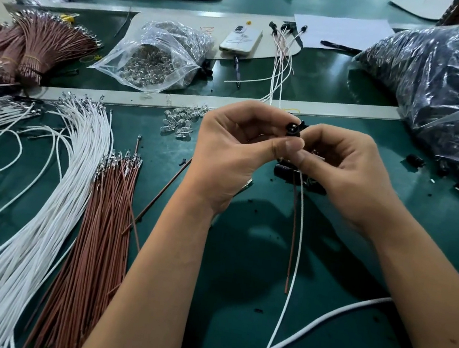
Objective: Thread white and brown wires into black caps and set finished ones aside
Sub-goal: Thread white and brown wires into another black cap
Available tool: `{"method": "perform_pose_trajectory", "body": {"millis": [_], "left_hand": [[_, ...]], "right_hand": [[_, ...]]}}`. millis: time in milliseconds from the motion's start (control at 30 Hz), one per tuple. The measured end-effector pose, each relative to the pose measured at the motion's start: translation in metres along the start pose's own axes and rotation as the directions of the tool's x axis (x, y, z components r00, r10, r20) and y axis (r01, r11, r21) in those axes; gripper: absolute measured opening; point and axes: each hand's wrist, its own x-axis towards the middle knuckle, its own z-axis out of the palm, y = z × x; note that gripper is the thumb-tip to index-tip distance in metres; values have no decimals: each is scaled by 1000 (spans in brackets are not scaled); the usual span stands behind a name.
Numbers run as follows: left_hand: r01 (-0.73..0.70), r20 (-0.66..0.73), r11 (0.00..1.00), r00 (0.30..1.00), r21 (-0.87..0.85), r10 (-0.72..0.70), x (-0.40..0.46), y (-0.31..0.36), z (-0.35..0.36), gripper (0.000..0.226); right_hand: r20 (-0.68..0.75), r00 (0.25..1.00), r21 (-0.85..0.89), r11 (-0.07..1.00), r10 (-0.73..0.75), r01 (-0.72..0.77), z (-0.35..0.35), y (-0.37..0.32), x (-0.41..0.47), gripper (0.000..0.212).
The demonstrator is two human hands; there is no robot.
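Observation:
My left hand and my right hand meet at the table's middle around a small black cap. The left fingertips pinch the cap from above. Below the hands a brown wire and a white wire hang down, their upper ends pinched in my right fingers. More black caps lie under the hands. A fan of white wires and a bundle of brown wires lie to the left. Finished capped wires lie at the back.
A bag of clear LEDs and loose LEDs sit behind the hands. A large bag of black caps fills the right. Bound brown wire bundles lie far left. A phone rests on cardboard. A thick white cable crosses the front.

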Motion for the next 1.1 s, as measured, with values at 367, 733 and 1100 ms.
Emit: {"method": "perform_pose_trajectory", "body": {"millis": [367, 733, 1100], "left_hand": [[29, 46, 1000, 999, -11, -28, -1, 1, -2, 24], [67, 10, 998, 998, 10, -67, -1, 3, -3, 10], [79, -64, 995, 995, 63, -75, 1, 1, -3, 10]], "right_hand": [[205, 977, 171, 980, 61, -98, -2, -1, 1, 30], [36, 998, 141, 989, 46, -50, -2, -2, 0, 4], [32, 998, 52, 998, 45, -47, 3, -2, 1, 14]]}}
